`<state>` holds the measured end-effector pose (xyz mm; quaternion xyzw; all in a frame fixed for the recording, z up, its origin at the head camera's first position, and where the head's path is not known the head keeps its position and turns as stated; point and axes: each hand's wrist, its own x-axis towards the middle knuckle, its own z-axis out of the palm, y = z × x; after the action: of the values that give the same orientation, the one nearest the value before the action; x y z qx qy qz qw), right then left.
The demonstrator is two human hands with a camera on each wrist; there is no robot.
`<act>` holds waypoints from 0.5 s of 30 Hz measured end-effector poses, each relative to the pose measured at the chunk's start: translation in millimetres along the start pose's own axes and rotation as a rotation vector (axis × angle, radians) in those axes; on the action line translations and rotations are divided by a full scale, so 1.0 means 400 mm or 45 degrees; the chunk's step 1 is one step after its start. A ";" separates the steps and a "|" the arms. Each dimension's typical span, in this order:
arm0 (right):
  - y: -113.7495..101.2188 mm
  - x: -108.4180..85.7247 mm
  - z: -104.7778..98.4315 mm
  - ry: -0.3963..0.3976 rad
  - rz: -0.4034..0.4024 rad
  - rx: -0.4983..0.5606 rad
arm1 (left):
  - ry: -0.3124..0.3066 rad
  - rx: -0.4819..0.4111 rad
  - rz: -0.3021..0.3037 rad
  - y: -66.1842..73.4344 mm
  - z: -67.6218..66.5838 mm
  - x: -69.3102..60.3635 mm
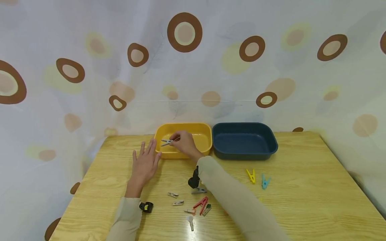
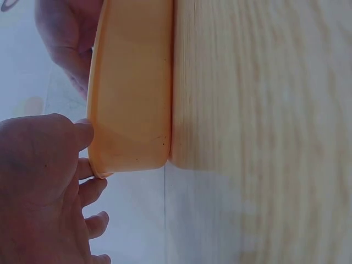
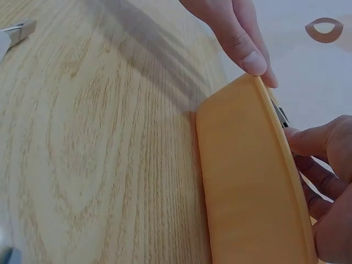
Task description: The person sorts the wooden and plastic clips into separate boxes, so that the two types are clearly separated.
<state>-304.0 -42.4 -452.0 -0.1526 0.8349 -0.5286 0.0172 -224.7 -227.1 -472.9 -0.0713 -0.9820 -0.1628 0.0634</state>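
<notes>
Patterned cloth hangs behind a wood-grained table, and I picture a clock centred on the yellow tray, with twelve toward the cloth. The person's right hand pinches a gray clothespin between thumb and fingers, holding it over the tray's opening on the nine o'clock side. At eight o'clock, the left hand has its fingers straight and spread, with the thumb touching the tray's rim. A dark blue tray stands just beside the yellow one at three. Toward four lie a yellow clothespin and, near it, a light-blue clothespin. Around six are several small clips, with a red clothespin among them, slightly toward five.
</notes>
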 end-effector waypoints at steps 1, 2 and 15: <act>-0.002 0.001 0.003 -0.004 0.004 0.003 | 0.000 -0.003 -0.001 -0.001 0.000 -0.001; -0.004 0.001 0.004 -0.010 0.007 0.001 | -0.001 -0.008 -0.002 -0.002 -0.001 -0.002; 0.002 0.013 0.014 -0.059 0.023 -0.041 | 0.033 -0.014 0.005 -0.002 -0.001 -0.004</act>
<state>-307.9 -48.4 -454.5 -0.1577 0.8439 -0.5114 0.0390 -223.0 -228.0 -472.9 -0.0713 -0.9801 -0.1689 0.0759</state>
